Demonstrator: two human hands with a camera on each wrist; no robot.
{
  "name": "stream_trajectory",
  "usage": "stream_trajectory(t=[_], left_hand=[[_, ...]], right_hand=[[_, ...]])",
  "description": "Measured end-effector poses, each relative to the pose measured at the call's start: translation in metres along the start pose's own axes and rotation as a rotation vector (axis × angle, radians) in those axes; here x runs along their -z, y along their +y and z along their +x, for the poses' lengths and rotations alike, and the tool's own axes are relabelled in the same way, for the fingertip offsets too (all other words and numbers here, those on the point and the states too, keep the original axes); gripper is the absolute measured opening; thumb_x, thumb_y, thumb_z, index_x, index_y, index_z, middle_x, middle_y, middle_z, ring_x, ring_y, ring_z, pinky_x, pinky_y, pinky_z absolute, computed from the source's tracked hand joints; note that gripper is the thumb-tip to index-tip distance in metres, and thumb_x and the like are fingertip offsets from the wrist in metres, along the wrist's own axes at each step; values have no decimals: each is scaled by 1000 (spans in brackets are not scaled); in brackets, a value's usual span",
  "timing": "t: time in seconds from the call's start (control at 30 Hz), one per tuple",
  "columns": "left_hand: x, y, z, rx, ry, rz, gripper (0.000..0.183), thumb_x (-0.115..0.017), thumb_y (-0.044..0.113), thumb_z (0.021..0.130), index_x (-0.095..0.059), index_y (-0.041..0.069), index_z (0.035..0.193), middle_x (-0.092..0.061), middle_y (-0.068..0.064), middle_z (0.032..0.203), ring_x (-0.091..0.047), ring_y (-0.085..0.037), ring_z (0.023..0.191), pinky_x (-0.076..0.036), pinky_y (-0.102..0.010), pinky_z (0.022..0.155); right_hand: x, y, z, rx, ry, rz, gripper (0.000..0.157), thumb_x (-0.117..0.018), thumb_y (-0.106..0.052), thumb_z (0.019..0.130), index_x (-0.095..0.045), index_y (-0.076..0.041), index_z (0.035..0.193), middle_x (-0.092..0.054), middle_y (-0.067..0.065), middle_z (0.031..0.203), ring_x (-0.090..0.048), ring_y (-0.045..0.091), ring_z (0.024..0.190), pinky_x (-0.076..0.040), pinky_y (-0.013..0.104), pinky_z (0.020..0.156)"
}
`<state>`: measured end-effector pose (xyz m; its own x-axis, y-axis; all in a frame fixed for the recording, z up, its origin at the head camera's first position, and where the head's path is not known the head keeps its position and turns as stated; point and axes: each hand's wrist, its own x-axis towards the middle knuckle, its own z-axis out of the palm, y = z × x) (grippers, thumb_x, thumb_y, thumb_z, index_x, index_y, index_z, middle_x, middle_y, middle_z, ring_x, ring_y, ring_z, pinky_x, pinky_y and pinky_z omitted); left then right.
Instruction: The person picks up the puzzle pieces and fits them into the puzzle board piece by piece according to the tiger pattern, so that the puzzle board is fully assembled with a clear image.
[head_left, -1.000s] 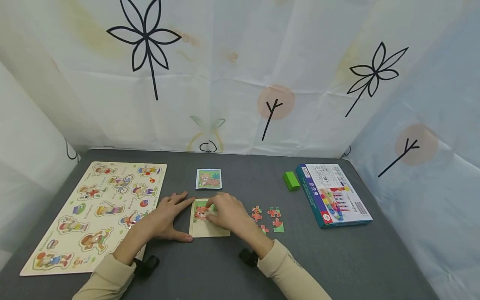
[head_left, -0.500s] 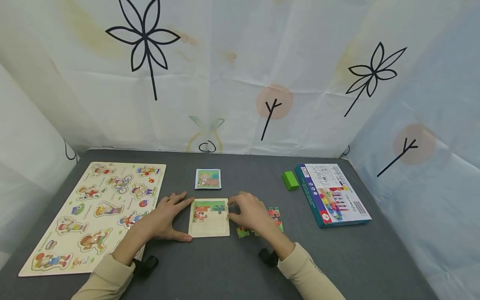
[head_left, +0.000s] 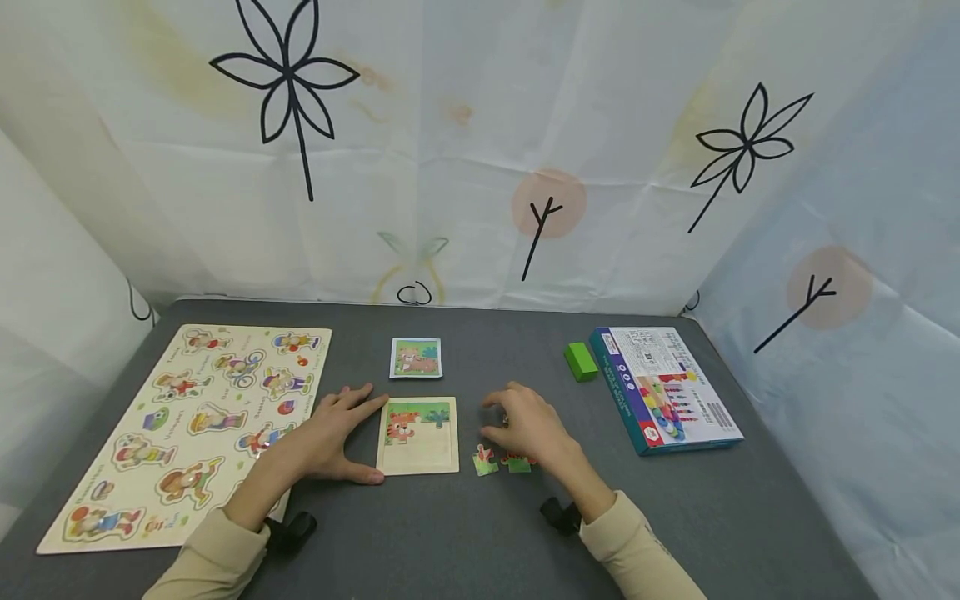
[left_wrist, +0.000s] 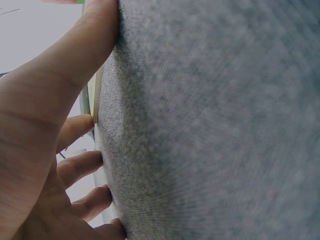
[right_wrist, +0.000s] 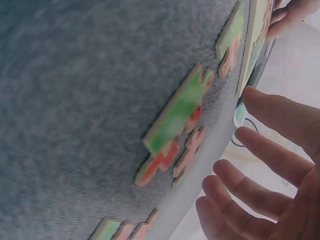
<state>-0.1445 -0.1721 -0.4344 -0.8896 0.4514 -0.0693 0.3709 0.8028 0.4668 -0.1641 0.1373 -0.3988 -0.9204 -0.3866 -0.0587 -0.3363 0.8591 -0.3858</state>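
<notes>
A small wooden puzzle board (head_left: 417, 454) lies mid-table, with joined pieces showing a red-orange animal and greenery along its top and left. My left hand (head_left: 330, 440) is spread at the board's left side, its index finger by the top corner and its thumb (left_wrist: 95, 35) by the bottom corner. My right hand (head_left: 531, 425) hovers over loose jigsaw pieces, fingers parted and loosely bent, holding nothing. A green-and-red jigsaw piece (head_left: 485, 462) and another green-edged piece (head_left: 517, 464) lie below its thumb; other pieces are partly hidden beneath the hand but show in the right wrist view.
Behind the board lies a picture card (head_left: 416, 358). A large figure puzzle board (head_left: 168, 446) covers the table's left side, partly under the left forearm. At the right stand a green block (head_left: 582, 362) and a flat box (head_left: 671, 392). A patterned cloth (head_left: 480, 125) hangs behind.
My right hand has left the puzzle board's upper right and moved right over the loose pieces, uncovering a blue-green piece in the board. My left hand stays in place.
</notes>
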Motion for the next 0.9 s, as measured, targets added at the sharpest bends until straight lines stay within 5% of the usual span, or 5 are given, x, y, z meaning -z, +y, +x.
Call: stream_trajectory(t=[0.17,0.47,0.9], left_hand=[[-1,0,0,-3,2,2,112,-90,60,67,-44,10,155,-35,-28,161,-30,-62,145,-38,-76,105],[-1,-2,0,-7,7,-3,111,-90,59,67,-44,10,155,-36,-28,161,-29,-62,145,-37,-76,106],[-1,-1,0,-3,7,-1,112,-89,61,67,-44,11,155,-36,-27,162,-29,-62,146,-38,-76,105]], right_hand=[[1,2,-2,-33,-13,-5,35,-86,-19,83,-77,-7,115,-69,13,103,-59,19,80,-50,35,62],[5,6,-6,-95,-3,16,34,-85,-12,83,-76,0,113,-73,17,116,-67,36,114,-57,54,93],[3,10,-3,-139,-40,41,20,-83,-9,84,-77,-1,102,-74,18,109,-70,29,98,-59,49,84]])
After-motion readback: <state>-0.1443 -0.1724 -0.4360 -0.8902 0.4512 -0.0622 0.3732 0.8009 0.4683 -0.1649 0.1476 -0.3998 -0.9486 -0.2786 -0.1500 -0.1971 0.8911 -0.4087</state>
